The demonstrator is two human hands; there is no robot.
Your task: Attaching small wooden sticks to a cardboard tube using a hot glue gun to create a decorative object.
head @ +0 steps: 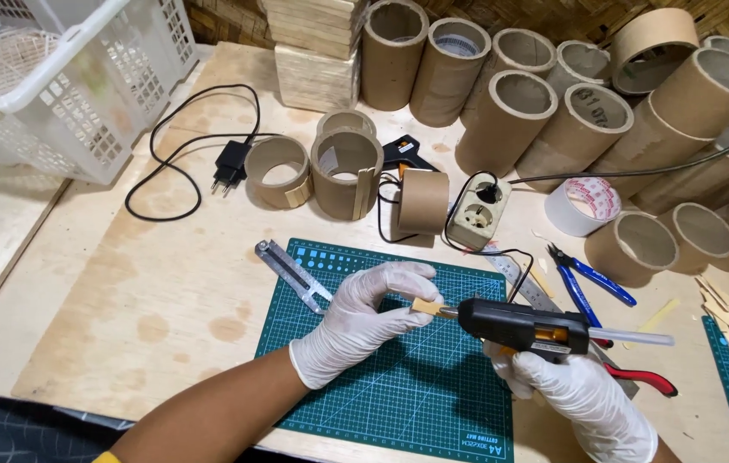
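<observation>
Head view: over the green mat (399,377) at the bench's near edge, the gloved left hand (364,317) pinches a small wooden stick (427,306) between thumb and fingertips, its end meeting the nozzle of a black glue gun (523,327); the gloved right hand (583,394) is closed round the gun's grip from below, a clear glue rod jutting from the back; the stick looks light, thin and stiff, likely to snap if bent, best held by its bare end away from the glue; the gun seems rigid and moderately light, hot at the tip, safest taken by the handle; a folding ruler (291,273) lies at the mat's far left corner; blue pliers (587,279) rest to the right; cardboard tubes (501,120) crowd the far edge; a white basket (64,77) sits at the far left corner.
</observation>
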